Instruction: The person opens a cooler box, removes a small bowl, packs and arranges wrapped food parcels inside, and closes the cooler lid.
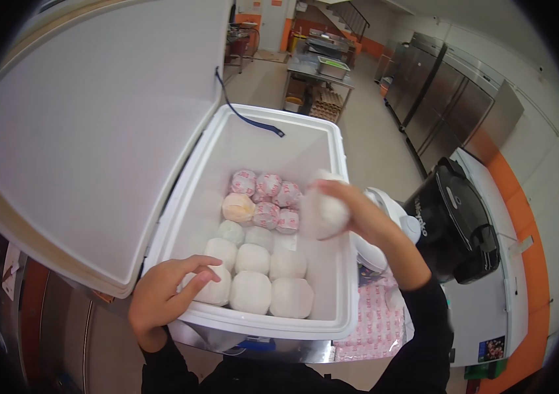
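Observation:
A white cooler box (344, 289) stands in front of me with its lid (95, 118) raised on the left. My right hand (352, 203) grips a white-wrapped round bundle (331, 217) over the box's right side; motion blurs it. My left hand (171, 289) reaches over the front left corner, thumb and fingers apart, touching or just above a white bundle (215, 289). Several similar white bundles (250, 293) sit in rows at the front of the box. Behind them lie several balls in pink-printed paper (266, 215) and one yellowish-orange bundle (238, 207).
A dark strap (253, 121) hangs from the lid over the far rim. Right of the box are pink-printed wrapping sheets (375, 322), a white appliance (388, 217) and a black cooker (457, 217). Farther back are a steel table (299, 65) and steel fridges (447, 98).

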### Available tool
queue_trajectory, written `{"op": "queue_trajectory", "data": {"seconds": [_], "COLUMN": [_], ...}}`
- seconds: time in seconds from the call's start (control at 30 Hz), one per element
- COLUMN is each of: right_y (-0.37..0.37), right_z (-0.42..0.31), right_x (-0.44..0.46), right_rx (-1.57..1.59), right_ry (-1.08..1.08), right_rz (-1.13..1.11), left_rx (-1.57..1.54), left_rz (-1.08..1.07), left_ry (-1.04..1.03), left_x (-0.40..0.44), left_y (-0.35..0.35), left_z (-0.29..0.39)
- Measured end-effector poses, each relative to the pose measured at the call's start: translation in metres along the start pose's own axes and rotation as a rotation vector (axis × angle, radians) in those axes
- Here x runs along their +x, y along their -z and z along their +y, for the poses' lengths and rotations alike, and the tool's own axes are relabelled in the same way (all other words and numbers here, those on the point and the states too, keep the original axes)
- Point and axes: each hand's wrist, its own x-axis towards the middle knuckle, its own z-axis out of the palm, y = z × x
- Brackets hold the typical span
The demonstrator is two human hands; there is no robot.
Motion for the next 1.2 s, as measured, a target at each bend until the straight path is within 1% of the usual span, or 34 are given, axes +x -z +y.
{"op": "queue_trajectory", "data": {"seconds": [0.03,0.1,0.17,0.23,0.27,0.3,0.33,0.4,0.47,0.53,0.57,0.6,0.67,0.7,0.73,0.8,0.9,1.0,1.03,1.13,1.2], "right_y": [-0.023,-0.062,-0.096,-0.115,-0.13,-0.139,-0.139,-0.135,-0.124,-0.112,-0.106,-0.1,-0.094,-0.11,-0.1,-0.126,-0.1,-0.066,-0.065,-0.065,-0.056], "right_z": [-0.001,0.019,0.049,0.07,0.097,0.125,0.143,0.16,0.171,0.181,0.188,0.195,0.201,0.159,0.172,0.087,0.088,0.13,0.143,0.156,0.183], "right_x": [0.028,0.083,0.119,0.142,0.154,0.168,0.176,0.188,0.206,0.223,0.231,0.238,0.255,0.223,0.247,0.183,0.224,0.236,0.246,0.256,0.278], "right_rx": [-0.13,-0.319,-0.522,-0.719,-0.761,-0.609,-0.651,-0.901,-1.125,-1.339,-1.431,-1.51,-1.6,-1.563,-1.569,-1.153,-1.438,-1.604,-1.55,-1.396,-1.422], "right_ry": [-0.039,-0.083,-0.179,-0.139,-0.165,-0.38,-0.406,-0.346,-0.292,-0.22,-0.171,-0.111,0.03,0.047,0.063,-0.376,-0.43,0.175,0.145,0.173,0.311], "right_rz": [-0.045,-0.099,-0.087,-0.349,-0.292,-0.276,-0.349,-0.544,-0.68,-0.777,-0.811,-0.848,-0.911,-0.891,-0.97,-0.773,-0.702,-0.367,-0.351,-0.446,-0.486], "left_rx": [-0.013,-0.033,-0.053,-0.059,-0.058,-0.043,-0.028,-0.119,-0.038,-0.055,-0.074,-0.07,-0.066,-0.074,-0.075,-0.065,-0.008,0.016,0.013,0.004,0.007], "left_rz": [0.024,0.024,0.029,0.016,0.003,0.018,0.038,0.024,0.024,0.017,-0.01,0.007,0.028,0.037,0.057,0.056,0.054,0.087,0.108,0.144,0.135], "left_ry": [-0.036,-0.037,-0.059,-0.097,-0.107,-0.115,-0.118,-0.166,-0.176,-0.102,-0.079,-0.074,-0.085,-0.064,-0.111,-0.118,-0.062,-0.047,-0.061,-0.084,-0.088], "left_x": [-0.001,-0.003,-0.004,-0.004,-0.004,-0.004,-0.004,-0.004,-0.001,-0.004,-0.007,-0.011,-0.012,-0.013,-0.01,-0.01,-0.01,-0.012,-0.011,-0.011,-0.01], "left_y": [-0.001,0.002,0.004,0.004,0.003,-0.001,-0.004,-0.005,-0.011,-0.007,-0.008,-0.005,-0.006,-0.005,-0.009,-0.008,-0.007,-0.007,-0.009,-0.013,-0.013], "left_z": [-0.005,-0.005,-0.004,-0.009,-0.015,-0.019,-0.022,-0.025,-0.035,-0.027,-0.024,-0.022,-0.02,-0.017,-0.024,-0.022,-0.019,-0.017,-0.02,-0.026,-0.026]}}
